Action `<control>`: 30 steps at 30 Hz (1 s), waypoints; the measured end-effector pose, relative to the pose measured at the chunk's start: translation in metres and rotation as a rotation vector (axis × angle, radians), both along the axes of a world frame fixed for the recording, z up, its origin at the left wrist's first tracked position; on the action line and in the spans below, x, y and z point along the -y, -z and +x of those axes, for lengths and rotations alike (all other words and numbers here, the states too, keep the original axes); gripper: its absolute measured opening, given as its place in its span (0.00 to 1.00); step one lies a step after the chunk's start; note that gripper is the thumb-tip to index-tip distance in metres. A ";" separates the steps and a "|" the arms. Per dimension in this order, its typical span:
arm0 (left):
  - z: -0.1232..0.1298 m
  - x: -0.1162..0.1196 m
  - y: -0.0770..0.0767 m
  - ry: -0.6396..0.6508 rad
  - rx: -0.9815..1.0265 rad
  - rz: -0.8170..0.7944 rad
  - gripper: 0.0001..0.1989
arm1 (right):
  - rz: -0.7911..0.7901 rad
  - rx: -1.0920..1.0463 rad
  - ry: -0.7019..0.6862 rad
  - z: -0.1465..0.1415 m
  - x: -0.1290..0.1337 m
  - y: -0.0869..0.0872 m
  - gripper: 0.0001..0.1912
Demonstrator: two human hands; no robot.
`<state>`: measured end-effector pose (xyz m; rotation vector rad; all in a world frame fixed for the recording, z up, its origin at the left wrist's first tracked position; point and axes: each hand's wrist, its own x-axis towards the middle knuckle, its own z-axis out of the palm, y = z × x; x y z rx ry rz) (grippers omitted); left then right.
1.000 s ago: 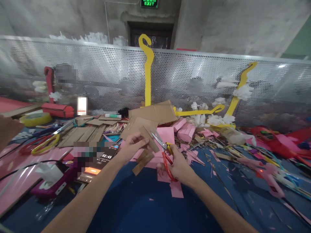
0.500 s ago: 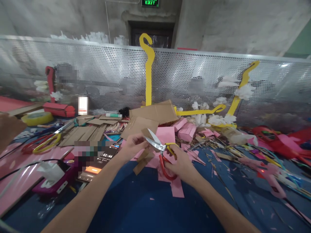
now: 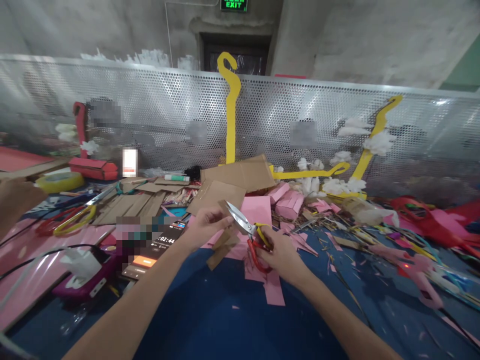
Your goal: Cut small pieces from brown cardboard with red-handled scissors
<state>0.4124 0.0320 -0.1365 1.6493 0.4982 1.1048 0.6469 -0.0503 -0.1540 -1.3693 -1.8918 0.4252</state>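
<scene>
My right hand (image 3: 279, 250) is wrapped round the handles of a pair of scissors (image 3: 240, 219), one handle yellow and one red. Their blades are nearly together and point up and left, beside my left hand (image 3: 210, 225). Between the left fingers is a small piece of cardboard (image 3: 223, 206), mostly hidden by the hand and the blades. Below the hands lie cardboard strips (image 3: 221, 256) and pink paper (image 3: 275, 290) on the blue table (image 3: 187, 320).
Cardboard sheets (image 3: 240, 175) and a standing yellow hook shape (image 3: 230, 120) are ahead. A phone (image 3: 157, 252), a purple power strip (image 3: 84, 280) and more scissors (image 3: 75, 220) lie left. A pink glue gun (image 3: 412, 272) and scraps lie right. Another person's hand (image 3: 17, 200) shows far left.
The scissor blades have closed from apart to nearly together, and my right hand has squeezed the handles closer. My left hand stays almost in place.
</scene>
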 end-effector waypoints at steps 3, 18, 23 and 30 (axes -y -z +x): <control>0.000 0.001 -0.001 0.000 -0.018 0.001 0.11 | -0.009 -0.019 0.003 0.000 0.000 0.002 0.05; 0.007 0.007 -0.008 -0.060 0.187 -0.233 0.17 | -0.073 -0.288 0.018 -0.002 -0.001 -0.003 0.20; 0.008 0.008 -0.013 -0.072 0.211 -0.315 0.12 | -0.093 -0.297 0.033 -0.006 0.004 -0.006 0.26; 0.007 0.010 -0.012 -0.017 0.177 -0.253 0.19 | -0.155 -0.324 0.027 -0.009 0.007 -0.012 0.23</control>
